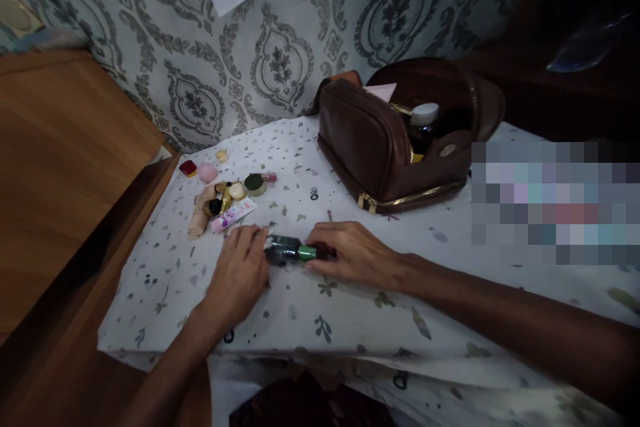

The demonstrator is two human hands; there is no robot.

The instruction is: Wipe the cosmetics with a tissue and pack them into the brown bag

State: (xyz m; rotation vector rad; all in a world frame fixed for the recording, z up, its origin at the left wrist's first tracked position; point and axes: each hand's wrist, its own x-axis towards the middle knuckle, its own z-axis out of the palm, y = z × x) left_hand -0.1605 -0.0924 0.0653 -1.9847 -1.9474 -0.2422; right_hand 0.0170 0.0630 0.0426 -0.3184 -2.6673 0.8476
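Observation:
A small dark glass bottle (285, 249) with a green collar lies on its side between my hands, low over the patterned cloth. My left hand (241, 270) is closed round its bottom end. The fingers of my right hand (353, 253) are closed on the dark cap end beyond the green collar, mostly covering it. Just beyond my left hand lie a pink-and-white tube (234, 215) and a beige tube (201, 212). Beside them are a jar with a dark green lid (255, 183) and a small cream-lidded pot (237, 191).
A brown cosmetics bag (360, 140) stands unzipped at the back right, with a white-capped bottle (424, 121) inside. A pink sponge (207, 172), a red-topped item (188, 167) and a yellowish pot (222, 156) sit back left. Wooden furniture (65, 167) borders the table's left side.

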